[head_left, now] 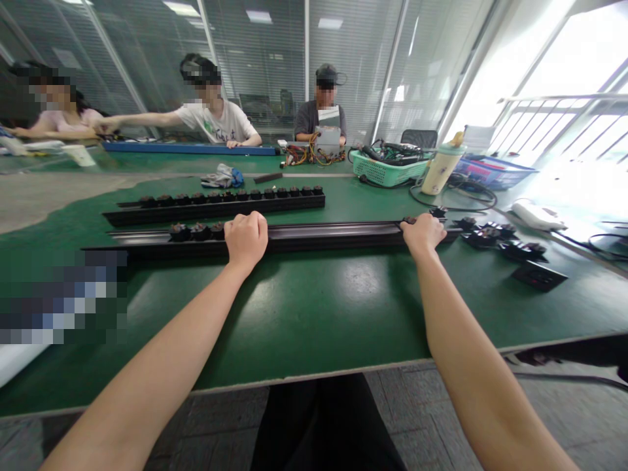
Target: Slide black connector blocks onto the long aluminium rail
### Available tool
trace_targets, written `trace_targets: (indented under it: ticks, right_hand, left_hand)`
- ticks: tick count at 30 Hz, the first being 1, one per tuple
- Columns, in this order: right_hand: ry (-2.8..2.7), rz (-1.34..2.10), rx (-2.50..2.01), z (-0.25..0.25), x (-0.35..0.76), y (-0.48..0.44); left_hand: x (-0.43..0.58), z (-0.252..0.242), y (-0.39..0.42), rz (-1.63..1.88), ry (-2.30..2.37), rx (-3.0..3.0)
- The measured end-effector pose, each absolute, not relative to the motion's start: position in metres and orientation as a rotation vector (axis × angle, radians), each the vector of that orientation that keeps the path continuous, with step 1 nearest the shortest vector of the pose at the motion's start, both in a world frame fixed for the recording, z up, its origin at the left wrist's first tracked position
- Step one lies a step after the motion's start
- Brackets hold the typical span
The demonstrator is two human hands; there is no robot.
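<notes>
The left hand (246, 241) and right hand (422, 235) are both curled closed around the long black rail (318, 237), gripping it well apart, with black fittings (191, 231) mounted beyond the left hand.

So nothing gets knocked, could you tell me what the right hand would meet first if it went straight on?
The right hand grips the long black rail. Beyond that, the first thing looks like the teal plastic basket across the green mat, though depth is hard to judge.
</notes>
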State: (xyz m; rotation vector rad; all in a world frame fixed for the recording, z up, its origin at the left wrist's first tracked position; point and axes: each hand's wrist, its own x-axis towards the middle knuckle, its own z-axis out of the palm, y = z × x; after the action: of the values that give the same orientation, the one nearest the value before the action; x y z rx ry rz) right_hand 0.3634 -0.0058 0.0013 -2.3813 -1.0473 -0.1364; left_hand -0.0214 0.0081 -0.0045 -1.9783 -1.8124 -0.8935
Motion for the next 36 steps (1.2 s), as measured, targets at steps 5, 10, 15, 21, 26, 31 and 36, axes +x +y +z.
trace_targets:
  ticks: [5, 10, 15, 21, 26, 31, 36]
  right_hand:
    - [-1.027, -0.152, -2.374, -0.0019, 0.3657, -0.0047]
    - [-1.022, -0.155, -2.389, -0.0035, 0.3674, -0.0044]
    - [-1.013, -0.155, -2.381, -0.0035, 0.3665, -0.0055]
    - [-0.977, -0.183, -2.370, -0.0029, 0.3643, -0.0076]
    - [-0.968, -0.170, -2.382, -0.0012, 0.3638, -0.0087]
    - [-0.966, -0.162, -2.388, -0.0015, 0.3641, -0.0087]
    - [-0.944, -0.181, -2.358, -0.0042, 0.3642, -0.0071]
  left_hand:
    - [-0.0219, -0.0051, 0.0089, -0.893, -1.804, -1.972]
    - [-0.0225, -0.0062, 0.0094, -0.897, -1.788, -1.970]
    - [-0.0215, -0.0042, 0.0074, -0.897, -1.816, -1.984]
    - [-0.0212, -0.0034, 0.0067, -0.879, -1.799, -1.980]
    - [-0.0217, -0.0042, 0.0071, -0.856, -1.796, -1.973]
    - [-0.0216, -0.0039, 0.0067, -0.860, -1.795, -1.977]
    - [-0.0211, -0.0033, 0.0063, -0.879, -1.795, -1.979]
